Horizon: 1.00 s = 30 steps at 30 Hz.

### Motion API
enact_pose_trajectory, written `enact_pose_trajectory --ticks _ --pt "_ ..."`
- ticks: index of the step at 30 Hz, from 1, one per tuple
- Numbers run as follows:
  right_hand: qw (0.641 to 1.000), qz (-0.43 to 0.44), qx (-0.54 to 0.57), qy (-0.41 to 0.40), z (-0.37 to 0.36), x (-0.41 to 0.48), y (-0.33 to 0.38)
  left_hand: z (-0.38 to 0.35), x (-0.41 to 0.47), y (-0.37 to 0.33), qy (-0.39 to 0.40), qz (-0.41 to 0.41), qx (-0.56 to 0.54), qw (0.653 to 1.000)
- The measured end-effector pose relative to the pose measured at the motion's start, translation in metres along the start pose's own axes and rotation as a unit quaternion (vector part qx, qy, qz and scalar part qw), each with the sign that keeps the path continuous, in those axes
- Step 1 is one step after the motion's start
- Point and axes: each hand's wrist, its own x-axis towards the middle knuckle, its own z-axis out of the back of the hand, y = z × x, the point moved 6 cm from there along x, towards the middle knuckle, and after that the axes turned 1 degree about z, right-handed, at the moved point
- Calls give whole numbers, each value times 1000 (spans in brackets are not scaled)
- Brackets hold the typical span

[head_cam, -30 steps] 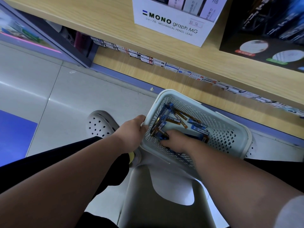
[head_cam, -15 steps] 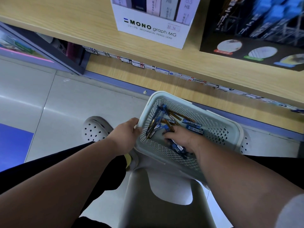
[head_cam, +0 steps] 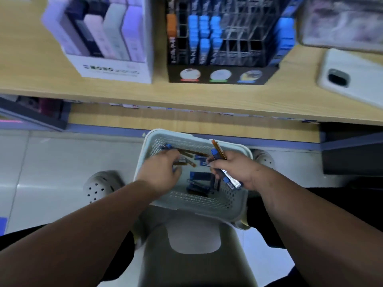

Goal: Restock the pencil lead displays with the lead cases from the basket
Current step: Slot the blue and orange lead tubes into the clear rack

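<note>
**Right hand lifts a fistful of leads, left hand down in the basket**

The fingers of the right hand are curled tight around a bundle of lead cases, blue ones and amber ones together. The ends stick out above the knuckles and below the heel of the palm, over the right side of the basket.

The left hand reaches into the basket's left half. Its fingers bend down onto the loose lead cases on the bottom, but I cannot tell whether they have closed on any.

More cases, dark blue and amber, lie scattered across the perforated floor between the two hands.

The white basket sits on a pale plastic stool between the person's knees, with pale clogs on the floor to either side.

Just beyond the basket runs a wooden shelf. On it stand a white MONO display box at the left and, beside it, a black display rack holding blue cases in some slots. A white phone lies on the shelf, further right.
</note>
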Motion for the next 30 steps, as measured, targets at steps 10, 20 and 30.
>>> enact_pose_trajectory --ticks 10,20,30 --pt "997 11 48 -64 46 -41 -34 -131 60 -15 281 -83 193 937" --pt "988 40 94 -115 69 -55 -28 -167 62 -18 273 -153 266 912" --pt "988 5 52 -147 64 -60 -40 -190 60 -26 313 -101 274 904"
